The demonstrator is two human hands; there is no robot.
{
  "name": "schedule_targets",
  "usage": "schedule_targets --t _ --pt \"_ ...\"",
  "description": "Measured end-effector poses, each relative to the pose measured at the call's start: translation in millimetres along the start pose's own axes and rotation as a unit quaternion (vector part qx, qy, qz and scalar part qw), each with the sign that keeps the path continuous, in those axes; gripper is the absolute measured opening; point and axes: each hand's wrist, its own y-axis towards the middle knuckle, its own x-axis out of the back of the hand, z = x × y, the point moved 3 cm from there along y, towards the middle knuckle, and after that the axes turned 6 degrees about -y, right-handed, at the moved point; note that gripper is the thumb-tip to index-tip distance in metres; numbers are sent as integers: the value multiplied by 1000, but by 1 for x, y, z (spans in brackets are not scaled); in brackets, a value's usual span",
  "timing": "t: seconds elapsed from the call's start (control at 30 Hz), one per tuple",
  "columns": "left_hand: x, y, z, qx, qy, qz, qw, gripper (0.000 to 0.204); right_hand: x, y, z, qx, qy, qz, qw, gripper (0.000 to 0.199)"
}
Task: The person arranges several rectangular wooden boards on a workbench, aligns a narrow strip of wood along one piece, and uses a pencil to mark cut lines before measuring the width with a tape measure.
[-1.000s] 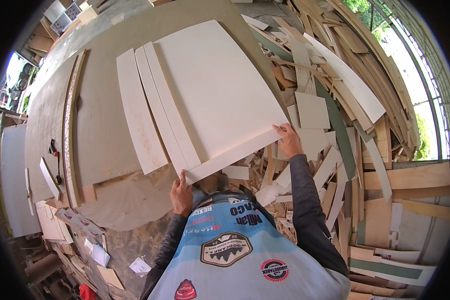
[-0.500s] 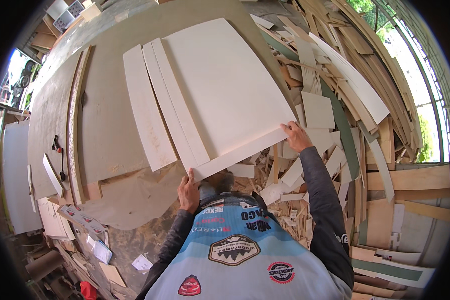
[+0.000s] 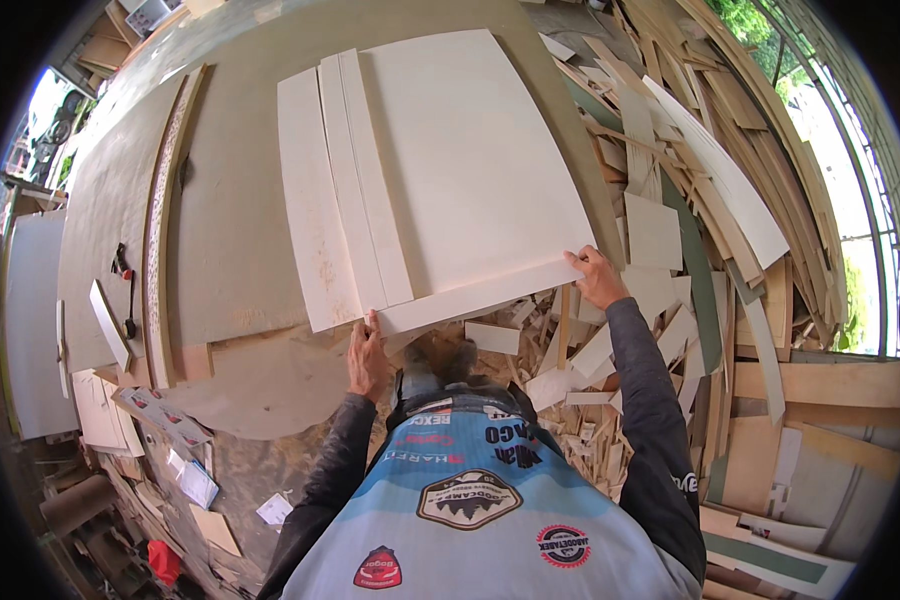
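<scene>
The fingertips of the left hand (image 3: 367,352) slip under the near edge of the big pale board (image 3: 475,170), so how far they reach beneath it is hidden. At the right hand (image 3: 598,277), the fingers curl over the board's near corner and their undersides cannot be seen. Just below both sets of fingers, the floor between them is covered by offcuts (image 3: 570,380) and by the person's own shirt (image 3: 490,510). Far left of the left fingers, small dark tools (image 3: 125,290) on the table (image 3: 230,250) are too small to tell apart. The black lens rim cuts off the wood pile (image 3: 770,240) beyond the right fingers.
</scene>
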Motion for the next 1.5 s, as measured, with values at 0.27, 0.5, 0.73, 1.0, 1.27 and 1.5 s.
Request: schedule_targets --t 0.27,0.5,0.73,1.0,1.27,1.5 --pt "-7 -8 -21 -9 64 -41 997 81 5 -1 -7 42 -3 19 999 62" --pt "-12 -12 -15 2 87 -69 994 82 8 7 -16 99 -20 66 993 64" --pt "-11 -12 -17 23 120 -82 989 75 10 17 -21 188 -26 78 979 67" --pt "-14 -9 -13 21 150 -98 984 76 9 15 -33 215 -12 24 976 72" --pt "-14 -12 -9 47 137 -84 986 71 -60 -118 -85 -145 209 -135 958 34" --pt "-7 -21 -9 61 131 -81 986 70 -243 -376 -126 -334 333 289 833 19"
